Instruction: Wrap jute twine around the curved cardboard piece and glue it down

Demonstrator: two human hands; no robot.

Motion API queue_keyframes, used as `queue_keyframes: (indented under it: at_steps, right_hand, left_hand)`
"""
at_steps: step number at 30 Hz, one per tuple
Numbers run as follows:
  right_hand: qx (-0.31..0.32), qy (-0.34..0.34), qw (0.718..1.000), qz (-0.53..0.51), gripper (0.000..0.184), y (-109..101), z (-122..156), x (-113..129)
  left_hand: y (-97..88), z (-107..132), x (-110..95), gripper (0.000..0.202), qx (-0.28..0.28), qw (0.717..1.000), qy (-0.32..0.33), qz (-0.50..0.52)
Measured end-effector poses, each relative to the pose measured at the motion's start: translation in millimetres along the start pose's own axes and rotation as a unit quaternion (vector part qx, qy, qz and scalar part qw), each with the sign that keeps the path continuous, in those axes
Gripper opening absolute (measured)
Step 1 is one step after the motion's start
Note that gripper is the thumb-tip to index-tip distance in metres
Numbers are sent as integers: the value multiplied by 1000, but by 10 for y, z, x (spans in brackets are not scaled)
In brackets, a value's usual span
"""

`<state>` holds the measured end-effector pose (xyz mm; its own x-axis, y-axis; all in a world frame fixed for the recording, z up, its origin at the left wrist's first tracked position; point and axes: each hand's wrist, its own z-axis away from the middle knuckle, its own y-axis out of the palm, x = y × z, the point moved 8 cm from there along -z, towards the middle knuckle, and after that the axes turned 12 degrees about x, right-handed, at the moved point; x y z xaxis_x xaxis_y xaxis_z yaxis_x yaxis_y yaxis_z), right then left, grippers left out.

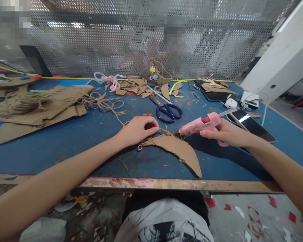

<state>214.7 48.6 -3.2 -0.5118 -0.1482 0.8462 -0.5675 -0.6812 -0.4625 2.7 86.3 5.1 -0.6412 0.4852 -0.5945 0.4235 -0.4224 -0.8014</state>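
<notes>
Here in the head view, it all centres on the cardboard crescent (178, 147), lying flat on the blue table (98, 161) near its front edge, tip pointing toward the person. At the crescent's left end, the left hand (141, 129) is curled, thumb and fingertips closing on the twine (121, 121), seemingly so the strand stays guided along that upper edge; the exact pinch is partly hidden. And over to the crescent's right, the right hand (226, 132) grips the pink glue gun (197, 126) by its handle, barrel angled down leftward, presumably so the nozzle meets the edge where the twine lies; whether it actually touches, I can't tell. A glue stick (227, 112) pokes from the gun's back. Just beyond the crescent sit the blue-handled scissors (169, 112), handles toward the person, likely parked within easy reach. Farther left of the crescent, the loose twine leads toward a wound bundle (27, 102) on cardboard sheets (65, 97), which perhaps leaves slack for the left hand. Beyond the scissors stands a flower-trimmed crescent (159, 79), against the perforated screen (111, 47).
</notes>
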Motion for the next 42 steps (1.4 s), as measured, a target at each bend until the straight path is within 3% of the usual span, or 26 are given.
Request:
queue_keyframes:
  at_steps: [21,31,42]
  right_hand:
    - [24,-59,998,-1,33,13,86,165]
    - [-48,-16,999,-4,31,-181,155,-173]
    - [-39,-9,999,4,31,-187,172,-155]
  left_hand:
    - [-17,21,-3,24,-2,1000,-19,5]
    - [-23,26,9,24,3,1000,-31,-2]
    - [-38,33,6,24,-1,999,-35,0]
